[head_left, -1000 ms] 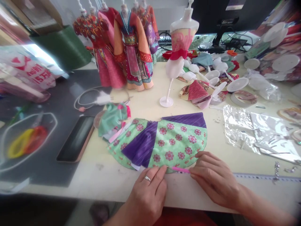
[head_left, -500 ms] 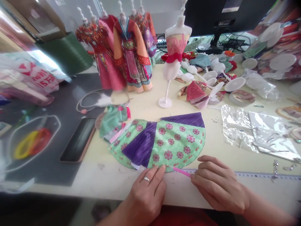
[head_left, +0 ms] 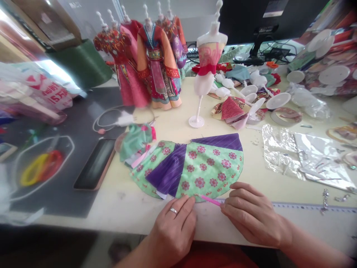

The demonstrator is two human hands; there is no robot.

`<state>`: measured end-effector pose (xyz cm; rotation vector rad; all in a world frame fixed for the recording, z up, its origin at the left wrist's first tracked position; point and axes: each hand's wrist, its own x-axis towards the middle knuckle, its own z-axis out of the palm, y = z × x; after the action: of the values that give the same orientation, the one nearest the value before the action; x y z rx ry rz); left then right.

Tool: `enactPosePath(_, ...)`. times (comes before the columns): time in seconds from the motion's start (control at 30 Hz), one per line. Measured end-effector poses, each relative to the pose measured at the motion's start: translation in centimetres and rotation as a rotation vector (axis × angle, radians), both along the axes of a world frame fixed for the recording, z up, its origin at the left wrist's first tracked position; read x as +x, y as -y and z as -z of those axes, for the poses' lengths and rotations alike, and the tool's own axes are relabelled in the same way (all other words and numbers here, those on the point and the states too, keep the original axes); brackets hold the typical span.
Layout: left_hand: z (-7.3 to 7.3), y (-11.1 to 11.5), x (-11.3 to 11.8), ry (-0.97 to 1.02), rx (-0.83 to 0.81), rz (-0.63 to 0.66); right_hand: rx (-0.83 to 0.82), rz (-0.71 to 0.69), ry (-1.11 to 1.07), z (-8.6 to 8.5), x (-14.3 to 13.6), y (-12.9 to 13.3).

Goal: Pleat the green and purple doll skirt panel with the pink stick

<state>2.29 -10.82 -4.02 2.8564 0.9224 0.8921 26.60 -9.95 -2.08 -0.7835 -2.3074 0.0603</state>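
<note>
A small fan-shaped skirt piece (head_left: 208, 167), green with pink flowers and purple striped panels, lies spread on the table. The fingertips of my left hand (head_left: 175, 223), which wears a ring, press down its lower hem with the fingers close together. Pinched in my right hand (head_left: 251, 216) is a thin pink stick (head_left: 211, 200). Its tip touches the hem by a few tiny beads (head_left: 196, 195), just right of my left fingertips. A measuring tape (head_left: 312, 207) runs along the table and passes under my right hand.
A bare doll stand (head_left: 196, 121) and dressed doll forms (head_left: 156, 63) stand behind. A phone (head_left: 95, 163) and a bag with yellow and red scissors (head_left: 41, 167) lie left. Plastic packets (head_left: 281, 149), tape rolls (head_left: 286, 116) and chains (head_left: 325, 199) are right.
My right hand has moved slightly left, bringing the pink stick's tip to the beads on the hem. My left hand stays nearly in place.
</note>
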Motion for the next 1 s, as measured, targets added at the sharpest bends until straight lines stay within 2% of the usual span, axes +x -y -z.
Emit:
enactPosePath(0.63, 0.06, -0.13, -0.01, -0.056, -0.044, -0.001, -0.018, -0.015, 0.016, -0.03, 0.13, -0.03)
enactPosePath(1.0, 0.01, -0.19, 0.45, -0.118, 0.006, -0.002, 0.027, -0.02, 0.0, -0.16, 0.18, 0.23)
